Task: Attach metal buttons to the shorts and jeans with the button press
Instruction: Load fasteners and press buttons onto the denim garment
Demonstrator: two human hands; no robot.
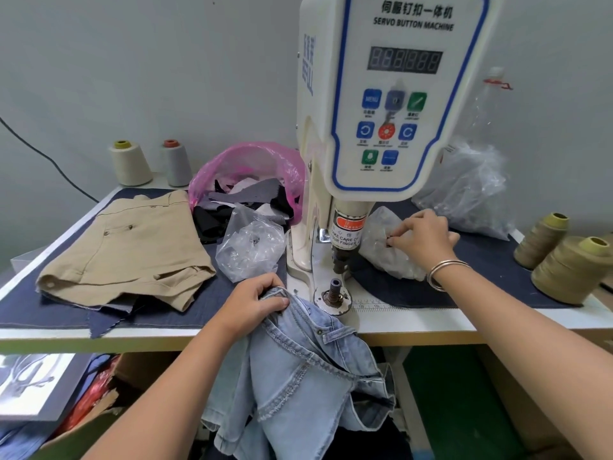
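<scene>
Light blue jeans (298, 370) hang over the table's front edge. My left hand (257, 302) grips their waistband just left of the press's lower die (334, 288). The white button press (384, 101) stands at the middle, its upper punch (341, 260) raised above the die. My right hand (424, 239) reaches into a clear plastic bag (381, 250) right of the punch and pinches a small dark piece at its fingertips. Khaki shorts (132, 250) lie flat on the dark cloth at the left, with buttons on them.
A second clear bag (252, 247) and a pink bag of fabric scraps (248, 180) sit left of the press. Thread cones stand at the back left (131, 162) and right (570, 272). A large crumpled clear bag (471, 190) lies behind my right hand.
</scene>
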